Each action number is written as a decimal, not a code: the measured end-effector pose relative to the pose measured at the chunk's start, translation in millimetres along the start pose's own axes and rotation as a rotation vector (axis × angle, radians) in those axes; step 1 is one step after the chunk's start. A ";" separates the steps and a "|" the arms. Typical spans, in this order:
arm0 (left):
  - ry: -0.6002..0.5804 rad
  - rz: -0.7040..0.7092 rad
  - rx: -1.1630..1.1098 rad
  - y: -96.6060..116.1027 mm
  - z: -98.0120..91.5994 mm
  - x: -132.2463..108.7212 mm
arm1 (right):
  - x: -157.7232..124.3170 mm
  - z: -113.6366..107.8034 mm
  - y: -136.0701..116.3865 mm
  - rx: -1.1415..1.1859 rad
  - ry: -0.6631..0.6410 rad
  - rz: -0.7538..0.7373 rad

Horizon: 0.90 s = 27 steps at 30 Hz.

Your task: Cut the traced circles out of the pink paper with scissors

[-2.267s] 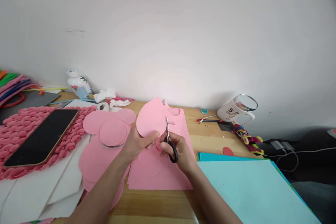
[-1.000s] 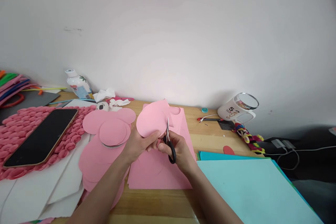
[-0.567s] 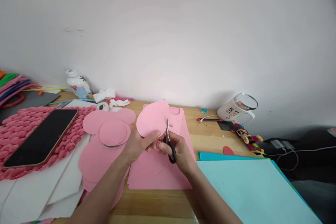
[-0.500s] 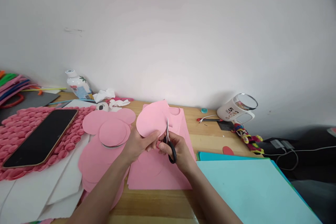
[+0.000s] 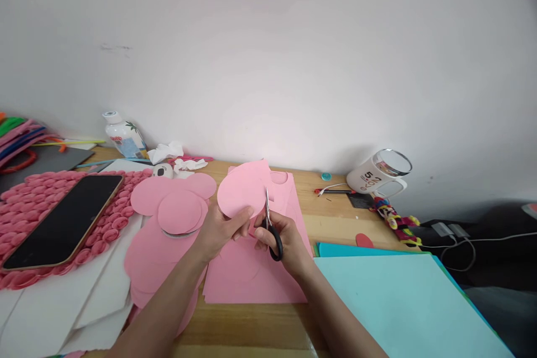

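My left hand [image 5: 224,230] pinches the lower edge of a rounded pink paper piece [image 5: 241,190], which has a pointed corner at its top right. Black-handled scissors [image 5: 273,239] are in my right hand [image 5: 285,240], their blades pointing up against the right edge of the paper. Below both hands lies a stack of pink sheets [image 5: 255,288], the top one showing curved outlines. To the left, several cut pink circles [image 5: 180,212] are piled on one another, close to my left forearm.
A phone [image 5: 62,221] rests on rows of pink rosettes [image 5: 36,193] at left, above white sheets [image 5: 54,313]. A bottle [image 5: 126,137] stands behind. At right are a mug [image 5: 380,173], a small doll [image 5: 396,221], a red disc [image 5: 364,240] and light blue sheets [image 5: 403,296].
The pink piece is slightly turned, and the scissor blades look a little closer together. Both hands have barely moved and keep their holds.
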<state>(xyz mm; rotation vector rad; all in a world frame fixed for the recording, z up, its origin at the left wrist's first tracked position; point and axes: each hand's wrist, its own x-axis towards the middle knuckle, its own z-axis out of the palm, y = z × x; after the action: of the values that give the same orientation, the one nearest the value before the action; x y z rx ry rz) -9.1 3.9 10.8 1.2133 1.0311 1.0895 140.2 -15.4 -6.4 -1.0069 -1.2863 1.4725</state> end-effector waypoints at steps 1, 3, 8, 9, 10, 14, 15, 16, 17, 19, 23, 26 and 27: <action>0.000 0.001 0.001 -0.1 -0.1 0.1 | 0.0 -0.1 0.1 -0.004 0.001 -0.001; 0.000 -0.001 -0.004 -0.2 -0.3 0.4 | -0.1 -0.1 0.1 -0.007 0.002 -0.003; 0.004 -0.012 -0.022 0.3 -0.2 0.3 | -0.9 -0.3 -0.6 -0.029 -0.001 -0.005; 0.005 -0.012 -0.020 0.7 -0.2 0.1 | -1.1 -0.2 -1.1 -0.041 -0.001 -0.008; 0.005 -0.012 -0.015 1.1 -0.1 0.0 | -1.2 -0.1 -1.5 -0.051 -0.001 -0.012; 0.003 -0.018 0.010 2.5 0.2 -0.4 | -1.1 0.6 -2.8 -0.052 -0.008 -0.017; 0.005 -0.018 0.013 2.6 0.2 -0.4 | -1.0 0.8 -2.8 -0.045 -0.010 -0.018; 0.008 -0.018 0.014 2.5 0.2 -0.4 | -1.0 1.0 -2.7 -0.039 -0.012 -0.018; 0.010 -0.018 0.013 2.4 0.1 -0.3 | -0.9 1.1 -2.7 -0.036 -0.013 -0.017; 0.012 -0.017 0.006 1.9 0.1 -0.2 | -1.1 1.3 -2.7 -0.033 -0.014 -0.016; 0.004 -0.016 0.003 2.0 0.5 -0.2 | -1.8 0.9 -2.3 -0.037 -0.014 -0.026; -0.026 -0.006 -0.012 3.2 1.5 -0.4 | -1.6 0.9 -0.5 -0.026 -0.013 -0.034; -0.040 0.003 -0.016 3.4 1.9 -0.5 | -1.4 1.0 0.2 -0.019 -0.013 -0.034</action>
<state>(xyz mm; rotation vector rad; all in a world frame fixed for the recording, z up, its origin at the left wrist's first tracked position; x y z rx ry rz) -7.6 3.2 14.3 1.2192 0.9883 1.0704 139.6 -17.0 -6.5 -0.9846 -1.3226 1.4450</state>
